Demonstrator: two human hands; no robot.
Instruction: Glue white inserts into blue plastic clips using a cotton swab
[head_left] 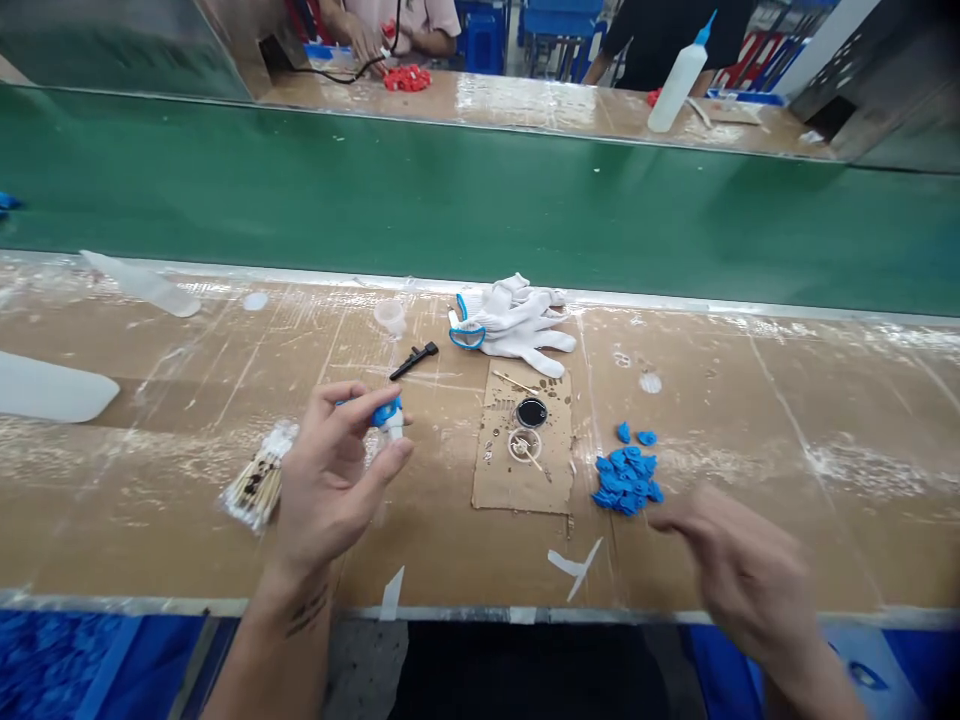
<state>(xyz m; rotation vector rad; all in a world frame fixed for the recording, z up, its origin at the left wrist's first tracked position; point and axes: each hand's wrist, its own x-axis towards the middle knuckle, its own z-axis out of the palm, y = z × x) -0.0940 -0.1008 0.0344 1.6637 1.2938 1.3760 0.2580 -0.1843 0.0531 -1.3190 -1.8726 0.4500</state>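
My left hand pinches a small blue-and-white plastic piece between thumb and fingers, raised above the cardboard-covered bench. To the right, my right hand is blurred by motion, its fingers bent; whether anything is in them cannot be made out. Just left of its fingertips lies a pile of small blue pieces. Between the hands, a cardboard sheet bears a small cup of dark liquid and a clear cup with a swab in it.
White gloves lie behind the cardboard sheet, and a black plastic part to their left. A bag of cotton swabs is beside my left wrist. Beyond runs a green belt, with a squeeze bottle and two people across it.
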